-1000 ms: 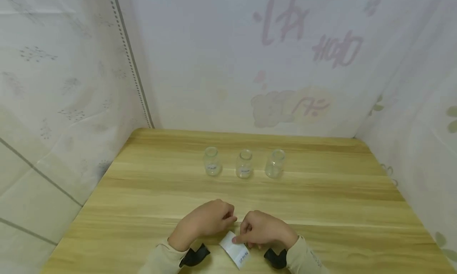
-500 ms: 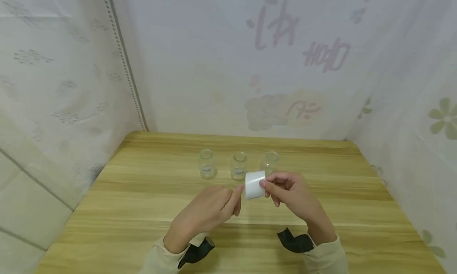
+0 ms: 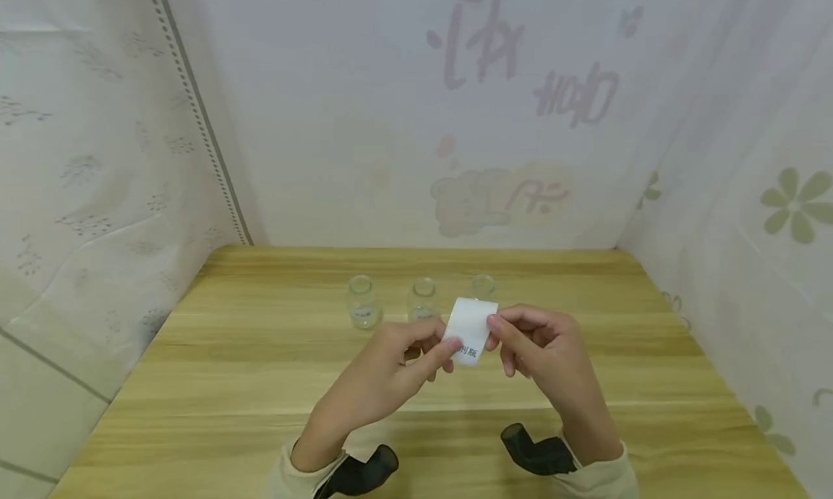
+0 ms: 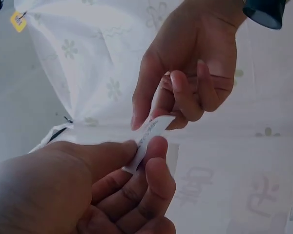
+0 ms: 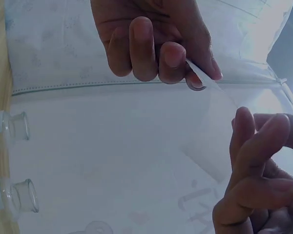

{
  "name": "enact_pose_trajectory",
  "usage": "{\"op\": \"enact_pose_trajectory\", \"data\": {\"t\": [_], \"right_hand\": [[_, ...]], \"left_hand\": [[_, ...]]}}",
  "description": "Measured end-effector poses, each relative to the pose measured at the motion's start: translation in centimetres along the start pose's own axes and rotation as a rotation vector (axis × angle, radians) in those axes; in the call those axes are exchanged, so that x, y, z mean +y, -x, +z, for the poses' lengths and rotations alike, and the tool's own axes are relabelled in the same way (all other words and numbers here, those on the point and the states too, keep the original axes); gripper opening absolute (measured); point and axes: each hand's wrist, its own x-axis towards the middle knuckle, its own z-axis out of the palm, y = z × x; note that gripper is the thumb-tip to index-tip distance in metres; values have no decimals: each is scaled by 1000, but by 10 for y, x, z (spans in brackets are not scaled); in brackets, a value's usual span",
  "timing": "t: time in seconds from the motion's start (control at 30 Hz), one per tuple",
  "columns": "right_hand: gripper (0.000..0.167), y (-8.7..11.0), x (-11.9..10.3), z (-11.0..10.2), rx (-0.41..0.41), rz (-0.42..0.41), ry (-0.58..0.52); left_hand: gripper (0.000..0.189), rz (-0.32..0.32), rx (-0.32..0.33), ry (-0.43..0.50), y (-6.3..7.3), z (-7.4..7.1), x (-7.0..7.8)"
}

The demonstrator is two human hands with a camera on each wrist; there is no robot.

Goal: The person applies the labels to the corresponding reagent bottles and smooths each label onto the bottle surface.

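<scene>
Pinching the white label (image 3: 470, 322) at its near left corner, the left hand (image 3: 385, 372) holds it above the table (image 3: 247, 383) with the right hand (image 3: 548, 348), which grips its right edge; three glass bottles (image 3: 362, 302) stand upright on the far side.

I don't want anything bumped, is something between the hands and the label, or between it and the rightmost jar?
Nothing visible. The left hand and right hand both pinch the label directly, and no object shows between it and the rightmost jar, partly hidden behind it.
</scene>
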Motion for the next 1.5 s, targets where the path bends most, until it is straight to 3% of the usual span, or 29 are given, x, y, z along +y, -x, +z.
{"op": "enact_pose_trajectory", "data": {"t": [0.07, 0.13, 0.23, 0.37, 0.5, 0.73, 0.9, 1.23, 1.5], "right_hand": [[14, 0, -2, 0, -18, -30, 3], [16, 0, -3, 0, -30, -61, 3], [18, 0, -4, 0, -27, -70, 6], [19, 1, -4, -1, 1, -63, 9], [19, 1, -2, -1, -3, -93, -12], [25, 1, 3, 1, -65, -106, -100], [21, 0, 4, 3, -58, -87, -77], [16, -2, 3, 4, -4, -34, -45], [12, -4, 3, 4, 55, 13, 15]], "left_hand": [[20, -17, 6, 49, 0, 0, 1], [18, -16, 35, 38, 0, 1, 2], [6, 24, 126, 23, -1, 3, 2], [35, 108, 257, -5, -1, 5, 2], [28, 150, 297, -68, -2, 5, 1], [19, 115, 328, -87, 1, 5, -2], [14, 134, 347, -109, 1, 4, -2], [16, 249, 335, -132, -1, 0, -6], [17, 355, 231, -220, 1, -6, -5]]}}
